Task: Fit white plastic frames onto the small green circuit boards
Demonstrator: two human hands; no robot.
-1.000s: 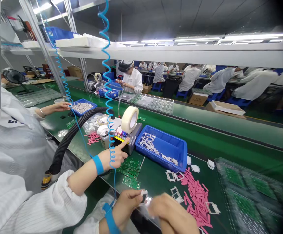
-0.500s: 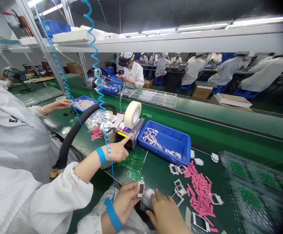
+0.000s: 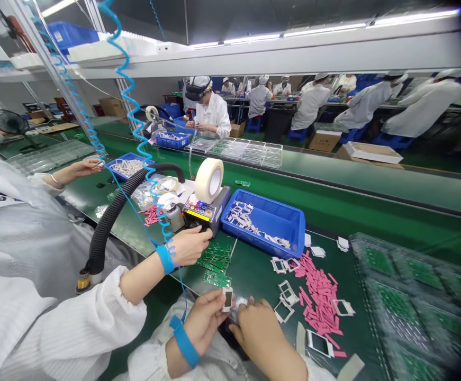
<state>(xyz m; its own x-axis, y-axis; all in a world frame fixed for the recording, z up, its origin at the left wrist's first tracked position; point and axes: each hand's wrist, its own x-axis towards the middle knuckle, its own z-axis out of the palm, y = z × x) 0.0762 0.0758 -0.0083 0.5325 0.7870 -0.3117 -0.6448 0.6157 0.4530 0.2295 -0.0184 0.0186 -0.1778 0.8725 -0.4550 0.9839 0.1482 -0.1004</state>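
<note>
Head view: your left grip [image 3: 205, 317] is pinched together on a small white frame [image 3: 227, 299] with a dark window, held upright between thumb and fingers. Your right grip [image 3: 260, 330] curls down just beside it over a scrap of clear film [image 3: 240, 302]; can't tell if it's closed on that. Frame looks light, thin and stiff, perhaps brittle: take it by the outer edges, off the window. Both grips sit well in front of the blue plastic bin [image 3: 289, 227]. Pink strips [image 3: 317, 296] and loose white frames [image 3: 283, 296] lie on the green surface [image 3: 254, 280] before the bin; green circuit boards [image 3: 216, 264] lie nearer its left end, by a co-worker's hand [image 3: 190, 246].
</note>
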